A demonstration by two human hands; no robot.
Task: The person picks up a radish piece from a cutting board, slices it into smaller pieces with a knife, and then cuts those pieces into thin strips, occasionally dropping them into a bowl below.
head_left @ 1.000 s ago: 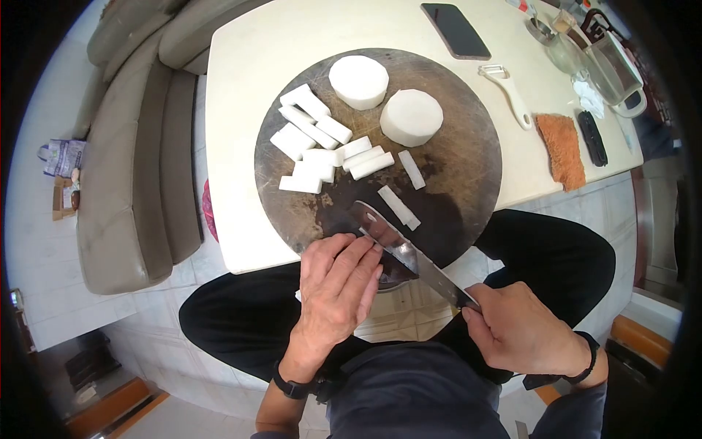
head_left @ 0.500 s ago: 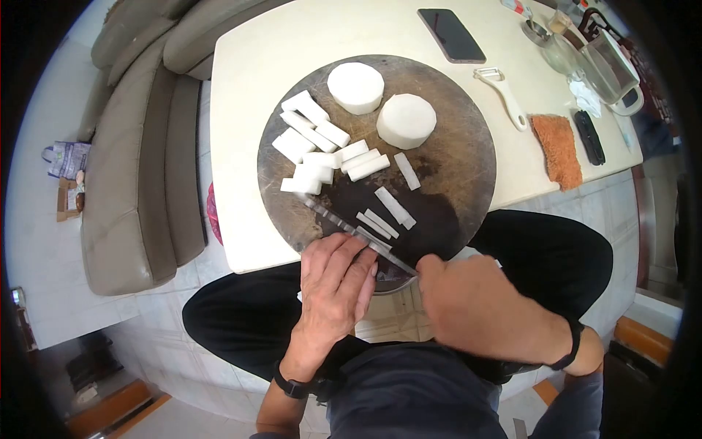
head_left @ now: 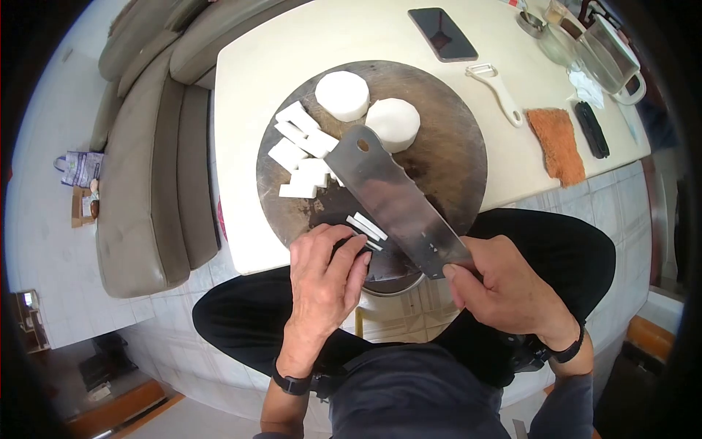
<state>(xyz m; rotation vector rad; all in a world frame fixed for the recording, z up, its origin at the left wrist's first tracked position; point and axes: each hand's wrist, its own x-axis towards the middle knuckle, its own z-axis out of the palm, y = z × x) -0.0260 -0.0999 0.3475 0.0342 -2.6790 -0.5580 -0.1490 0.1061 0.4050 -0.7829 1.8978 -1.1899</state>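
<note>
My right hand [head_left: 504, 285] is wrapped round the handle of a wide cleaver [head_left: 398, 201], whose blade lies tilted flat-side up above the board. My left hand [head_left: 325, 274] rests at the near left of the round dark cutting board [head_left: 453, 132], fingers curled and close together beside thin white strips [head_left: 368, 226]; what is under the fingertips is hidden. Several white blocks [head_left: 289, 154] lie on the board's left side. Two thick white rounds stand at its far side, one at the back [head_left: 342, 96] and one [head_left: 393, 124] partly behind the blade's tip.
On the cream table [head_left: 241, 146] lie a phone [head_left: 442, 34], a white peeler [head_left: 497, 91], an orange cloth [head_left: 556, 146] and a black folded object [head_left: 591, 130]. A clear jug [head_left: 608, 62] stands at the far right. A brown sofa [head_left: 142, 183] is on the left.
The cleaver has come up from edge-down beside my left fingers and turned its broad side to view, moving right. My right hand has turned with it. The blade now covers some pieces.
</note>
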